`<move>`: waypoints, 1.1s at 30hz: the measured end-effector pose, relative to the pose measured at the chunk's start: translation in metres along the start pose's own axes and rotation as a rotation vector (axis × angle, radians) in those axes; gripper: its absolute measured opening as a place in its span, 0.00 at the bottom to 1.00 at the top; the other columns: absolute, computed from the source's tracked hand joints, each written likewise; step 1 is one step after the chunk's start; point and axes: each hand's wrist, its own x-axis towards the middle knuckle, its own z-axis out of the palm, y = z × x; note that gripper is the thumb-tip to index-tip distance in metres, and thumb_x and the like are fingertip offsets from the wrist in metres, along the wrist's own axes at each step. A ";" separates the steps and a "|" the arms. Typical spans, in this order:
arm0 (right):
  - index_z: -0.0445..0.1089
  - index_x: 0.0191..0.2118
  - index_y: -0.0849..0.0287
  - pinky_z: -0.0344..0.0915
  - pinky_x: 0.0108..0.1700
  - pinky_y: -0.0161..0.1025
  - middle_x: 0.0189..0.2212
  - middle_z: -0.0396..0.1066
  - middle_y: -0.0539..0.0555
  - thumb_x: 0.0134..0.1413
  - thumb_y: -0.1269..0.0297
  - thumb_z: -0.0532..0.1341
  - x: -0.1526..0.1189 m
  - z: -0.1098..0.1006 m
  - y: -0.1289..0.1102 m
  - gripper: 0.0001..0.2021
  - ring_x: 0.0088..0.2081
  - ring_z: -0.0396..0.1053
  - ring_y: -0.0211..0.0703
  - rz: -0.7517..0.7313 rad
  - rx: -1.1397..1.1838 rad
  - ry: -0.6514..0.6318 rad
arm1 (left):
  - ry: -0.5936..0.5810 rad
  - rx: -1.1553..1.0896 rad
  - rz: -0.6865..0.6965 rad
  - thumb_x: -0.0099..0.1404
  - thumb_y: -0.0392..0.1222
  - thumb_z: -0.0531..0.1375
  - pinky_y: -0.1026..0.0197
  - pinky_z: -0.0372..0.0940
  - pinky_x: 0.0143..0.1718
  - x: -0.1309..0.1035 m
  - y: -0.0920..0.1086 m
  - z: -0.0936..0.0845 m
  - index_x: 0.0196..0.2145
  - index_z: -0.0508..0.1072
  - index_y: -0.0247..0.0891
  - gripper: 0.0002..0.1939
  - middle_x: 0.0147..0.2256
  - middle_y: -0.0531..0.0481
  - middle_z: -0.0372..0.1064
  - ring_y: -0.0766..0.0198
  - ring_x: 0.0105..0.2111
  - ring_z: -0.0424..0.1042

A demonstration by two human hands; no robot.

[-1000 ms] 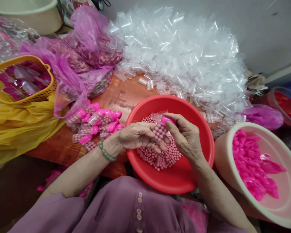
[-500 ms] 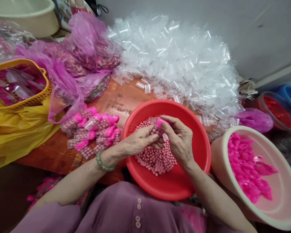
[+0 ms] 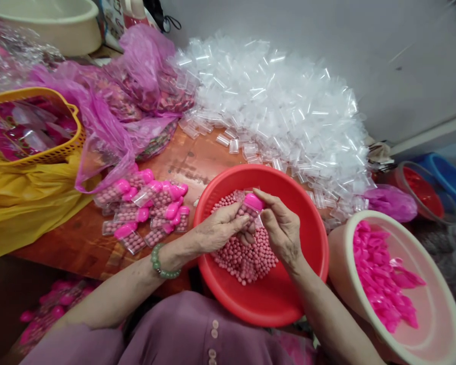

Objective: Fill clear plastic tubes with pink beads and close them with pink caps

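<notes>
Over the red basin (image 3: 311, 238), my left hand (image 3: 222, 225) is closed around a small clear bottle filled with pink beads (image 3: 246, 215). The bottle has a bright pink cap (image 3: 254, 202). Beside the cap is my right hand (image 3: 283, 230), its index fingertip at the cap's far edge and its thumb drawn off, so the fingers stand apart. Loose pink beads (image 3: 247, 261) lie in the basin under both hands. To the left, several capped bottles of beads (image 3: 161, 203) are heaped on the table (image 3: 190, 157).
A big pile of clear empty bottles (image 3: 273, 96) covers the back of the table. At right stands a cream tub (image 3: 441, 299) with pink caps (image 3: 382, 274) in it. Purple bags (image 3: 148, 66) and a yellow basket (image 3: 34, 157) sit at left.
My right thumb has come away from the cap, which now shows more fully on the bottle. My left hand keeps its hold. The camera view has shifted slightly.
</notes>
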 end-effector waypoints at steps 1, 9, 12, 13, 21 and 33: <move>0.69 0.57 0.52 0.72 0.52 0.47 0.50 0.76 0.58 0.61 0.57 0.61 0.000 -0.001 0.001 0.20 0.50 0.75 0.48 -0.061 -0.079 -0.046 | 0.013 -0.010 0.011 0.64 0.56 0.61 0.63 0.65 0.35 0.000 0.000 -0.001 0.35 0.68 0.35 0.19 0.31 0.50 0.67 0.67 0.31 0.68; 0.50 0.66 0.67 0.70 0.46 0.55 0.49 0.70 0.70 0.50 0.58 0.65 -0.002 0.004 0.012 0.40 0.48 0.70 0.59 -0.460 -0.623 -0.110 | 0.027 -0.022 0.040 0.65 0.51 0.61 0.61 0.63 0.43 0.001 -0.002 -0.005 0.40 0.71 0.35 0.15 0.35 0.49 0.69 0.64 0.37 0.68; 0.51 0.65 0.68 0.69 0.43 0.51 0.45 0.71 0.67 0.50 0.62 0.63 -0.001 0.007 0.011 0.38 0.43 0.70 0.55 -0.552 -0.689 -0.034 | -0.037 -0.011 0.069 0.66 0.51 0.59 0.59 0.63 0.45 0.002 -0.003 -0.006 0.42 0.70 0.34 0.16 0.36 0.48 0.68 0.64 0.38 0.67; 0.51 0.65 0.68 0.69 0.43 0.50 0.44 0.71 0.66 0.50 0.62 0.62 -0.001 0.007 0.011 0.38 0.43 0.71 0.54 -0.574 -0.701 -0.022 | -0.044 0.003 0.072 0.67 0.51 0.59 0.59 0.63 0.45 0.002 -0.003 -0.006 0.42 0.70 0.34 0.16 0.36 0.48 0.68 0.63 0.38 0.67; 0.53 0.64 0.64 0.68 0.42 0.48 0.42 0.72 0.62 0.49 0.60 0.62 0.000 -0.002 0.009 0.37 0.40 0.71 0.51 -0.629 -0.723 0.004 | -0.145 0.168 0.058 0.69 0.52 0.55 0.57 0.64 0.46 0.003 0.003 -0.008 0.44 0.69 0.34 0.17 0.39 0.46 0.68 0.62 0.41 0.66; 0.49 0.65 0.69 0.65 0.44 0.48 0.43 0.73 0.66 0.52 0.59 0.63 -0.002 0.000 0.012 0.39 0.43 0.71 0.53 -0.685 -0.772 -0.165 | 0.013 -0.289 -0.028 0.66 0.61 0.55 0.53 0.66 0.52 0.007 0.003 0.001 0.41 0.76 0.34 0.26 0.38 0.42 0.77 0.57 0.43 0.74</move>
